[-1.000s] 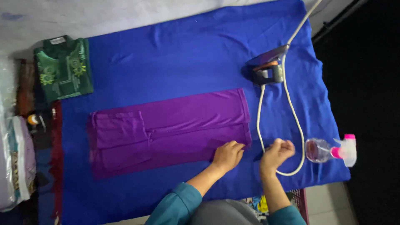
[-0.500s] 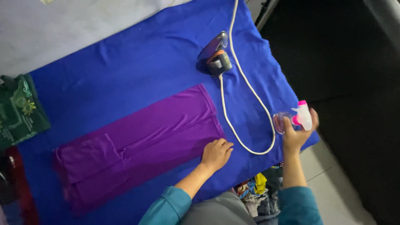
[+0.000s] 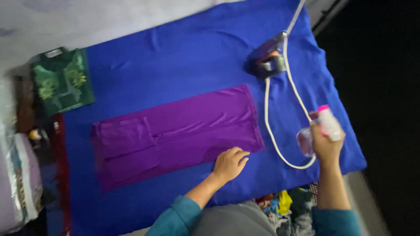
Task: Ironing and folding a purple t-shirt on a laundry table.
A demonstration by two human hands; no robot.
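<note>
On the blue cloth [image 3: 175, 61] that covers the surface, a purple garment [image 3: 175, 133] lies folded into a long, flat band running from the lower left toward the upper right. Its fabric is smooth and slightly glossy, with a few soft creases along its length and a squarer folded panel at its left end. The left hand [image 3: 229, 164] rests palm down at the garment's lower right edge, fingers held loosely together and lying flat, partly on the purple fabric and partly on the blue cloth. The right hand [image 3: 326, 146] is raised over the right edge of the cloth, closed around a clear spray bottle [image 3: 321, 129] with a white and pink top; the bottle's clear body shows to the left of the fingers and its top sticks up above them. Both forearms wear teal sleeves.

Beyond the garment's right end an iron [image 3: 269, 61] stands on the blue cloth, well apart from both hands. Its white cord [image 3: 280, 131] runs down from it in a loop that curves just beside the garment's end and passes under the right hand, while another stretch leads off the top edge. At the far left, touching the cloth's corner, lies a folded green patterned garment [image 3: 63, 83].
</note>
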